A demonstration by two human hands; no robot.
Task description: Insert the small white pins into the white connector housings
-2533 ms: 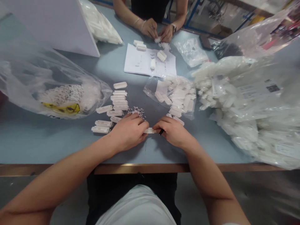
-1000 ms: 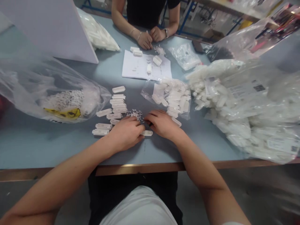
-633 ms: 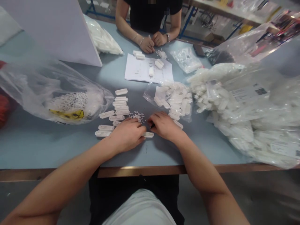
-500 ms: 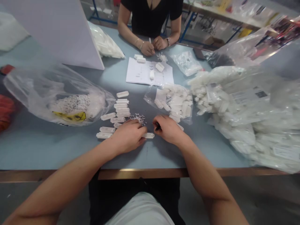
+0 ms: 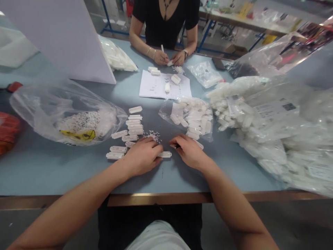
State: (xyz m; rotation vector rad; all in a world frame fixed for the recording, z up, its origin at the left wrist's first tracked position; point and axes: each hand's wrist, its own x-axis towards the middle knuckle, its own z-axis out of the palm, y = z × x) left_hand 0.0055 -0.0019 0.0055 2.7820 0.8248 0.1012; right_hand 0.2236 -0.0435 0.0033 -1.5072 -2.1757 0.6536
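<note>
This looks like a factory workshop: a long bench [image 5: 59, 173] carries labelled plastic bags [image 5: 275, 135] full of white plastic parts [image 5: 195, 118], and blue metal frames [image 5: 206, 34] stand behind.

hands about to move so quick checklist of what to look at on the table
White plastic strip between the hands: flat on the table, left hand at its end: ok
Right hand: small dark item in its fingers, what it is: cannot tell
Tiny white pieces: loose heap, apart from the left hand: ok
Row of white strips: flat, some askew: not ok
Loose white piece: outside the plastic bag, near the right hand: not ok
</note>
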